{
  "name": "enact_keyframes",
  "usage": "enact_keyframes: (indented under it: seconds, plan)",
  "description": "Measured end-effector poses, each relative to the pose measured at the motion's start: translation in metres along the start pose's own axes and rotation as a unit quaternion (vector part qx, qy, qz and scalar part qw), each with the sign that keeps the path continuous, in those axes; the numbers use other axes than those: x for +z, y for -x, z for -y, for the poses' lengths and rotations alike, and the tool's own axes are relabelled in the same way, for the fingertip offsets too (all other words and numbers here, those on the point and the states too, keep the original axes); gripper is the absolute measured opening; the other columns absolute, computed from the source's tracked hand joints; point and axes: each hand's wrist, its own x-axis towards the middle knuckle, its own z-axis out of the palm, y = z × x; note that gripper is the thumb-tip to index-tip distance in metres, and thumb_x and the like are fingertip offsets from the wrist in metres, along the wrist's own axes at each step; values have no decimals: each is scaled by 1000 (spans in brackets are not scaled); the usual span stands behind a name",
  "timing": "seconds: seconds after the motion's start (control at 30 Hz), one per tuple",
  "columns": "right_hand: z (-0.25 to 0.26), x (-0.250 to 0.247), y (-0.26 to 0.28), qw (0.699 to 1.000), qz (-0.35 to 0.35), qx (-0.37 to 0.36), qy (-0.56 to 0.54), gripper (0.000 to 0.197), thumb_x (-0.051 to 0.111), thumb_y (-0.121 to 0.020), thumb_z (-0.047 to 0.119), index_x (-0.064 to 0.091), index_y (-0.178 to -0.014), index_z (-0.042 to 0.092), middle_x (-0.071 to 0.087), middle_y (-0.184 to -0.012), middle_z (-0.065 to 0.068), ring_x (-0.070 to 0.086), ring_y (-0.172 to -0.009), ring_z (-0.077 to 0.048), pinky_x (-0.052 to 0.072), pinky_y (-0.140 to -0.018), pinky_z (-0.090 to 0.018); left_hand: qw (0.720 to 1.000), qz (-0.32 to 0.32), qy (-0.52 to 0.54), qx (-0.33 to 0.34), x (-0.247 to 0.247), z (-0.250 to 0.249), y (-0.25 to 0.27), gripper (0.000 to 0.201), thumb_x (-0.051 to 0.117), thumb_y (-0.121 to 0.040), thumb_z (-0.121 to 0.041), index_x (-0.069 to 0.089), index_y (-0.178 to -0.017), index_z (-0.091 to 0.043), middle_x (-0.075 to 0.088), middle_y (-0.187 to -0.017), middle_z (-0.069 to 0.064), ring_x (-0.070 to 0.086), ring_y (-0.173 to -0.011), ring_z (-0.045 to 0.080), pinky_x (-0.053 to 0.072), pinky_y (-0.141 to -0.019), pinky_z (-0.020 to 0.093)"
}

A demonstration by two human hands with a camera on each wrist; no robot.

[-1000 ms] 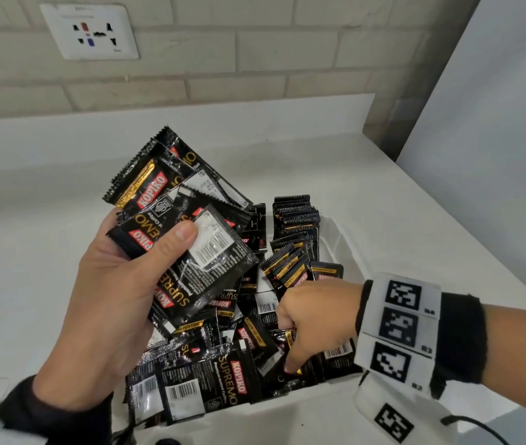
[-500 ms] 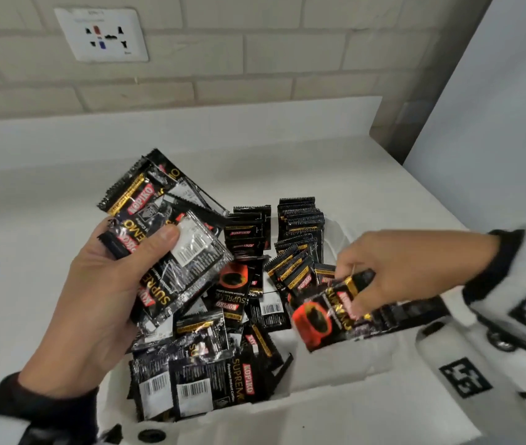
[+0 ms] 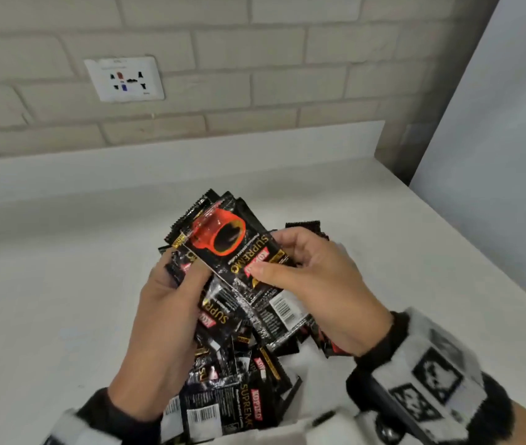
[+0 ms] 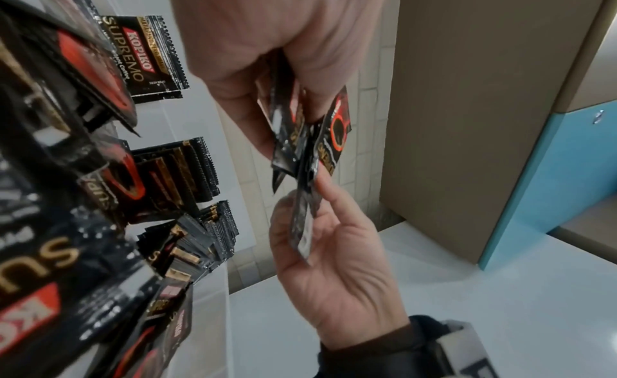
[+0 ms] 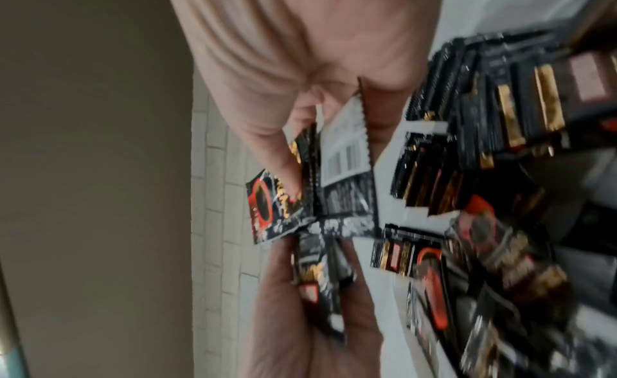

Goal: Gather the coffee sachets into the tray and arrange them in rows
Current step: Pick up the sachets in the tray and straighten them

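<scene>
Both hands are raised over the white tray (image 3: 305,354), which holds a loose heap of black coffee sachets (image 3: 239,399). My left hand (image 3: 187,277) grips a fanned bundle of sachets (image 3: 220,313). My right hand (image 3: 266,255) pinches the top sachet (image 3: 232,245), the one with the red cup print, against that bundle. In the left wrist view the left hand (image 4: 284,125) and right hand (image 4: 310,199) meet on the sachets edge-on (image 4: 300,151). Upright rows of sachets (image 4: 193,167) stand in the tray. The right wrist view is blurred.
The tray sits on a white counter (image 3: 46,300) that meets a brick wall with a socket plate (image 3: 123,78). A pale panel (image 3: 495,155) stands at the right, beyond the counter's edge. One sachet pair (image 4: 147,56) lies apart in the tray.
My right hand lifted a sachet out of the tray and brought it left and up onto the bundle in my left hand. The left hand shifted toward the middle.
</scene>
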Motion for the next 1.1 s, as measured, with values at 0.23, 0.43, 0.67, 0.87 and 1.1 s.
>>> enact_keyframes:
  seconds: [0.23, 0.43, 0.67, 0.87, 1.1]
  plan:
    - [-19, 25, 6, 999, -26, -24, -26, 36, 73, -75, 15, 46, -96, 28, 54, -104, -10, 54, -95, -19, 47, -91, -35, 999, 35, -24, 7, -12, 5, 11, 71, 81, -34, -68, 68, -94, -32, 73, -97, 4, 72, -85, 22, 57, -59, 36]
    - [-9, 16, 21, 995, 73, -55, 33, 23, 64, -83, 25, 47, -97, 30, 47, -90, 2, 48, -78, -7, 47, -76, -25, 999, -8, -21, 29, -32, 11, 9, 70, 91, -27, -45, 68, -90, -25, 74, -89, 7, 72, -73, 20, 57, -54, 31]
    - [-16, -61, 22, 996, -25, 86, -5, 26, 56, -86, 20, 57, -112, 22, 59, -119, 1, 58, -106, -7, 42, -100, -29, 998, -23, 37, -36, -40, 0, 3, 22, 65, -62, -20, 67, -83, -23, 75, -80, 2, 71, -63, 14, 58, -57, 39]
    - [-38, -79, 28, 977, -4, 195, -85, 28, 48, -90, 1, 56, -113, 15, 66, -103, -3, 66, -84, -7, 52, -68, -15, 978, 154, -23, -142, -20, 9, 2, 73, 94, -8, -35, 75, -77, -25, 74, -89, 14, 72, -70, 26, 56, -52, 31]
    - [-50, -70, 21, 966, 33, 248, -59, 36, 42, -88, -9, 55, -115, 11, 63, -114, -15, 64, -94, -25, 54, -67, -26, 894, 329, -255, -165, 12, 19, -15, 43, 79, -63, -25, 65, -104, -28, 73, -98, -9, 67, -92, 3, 44, -88, 22]
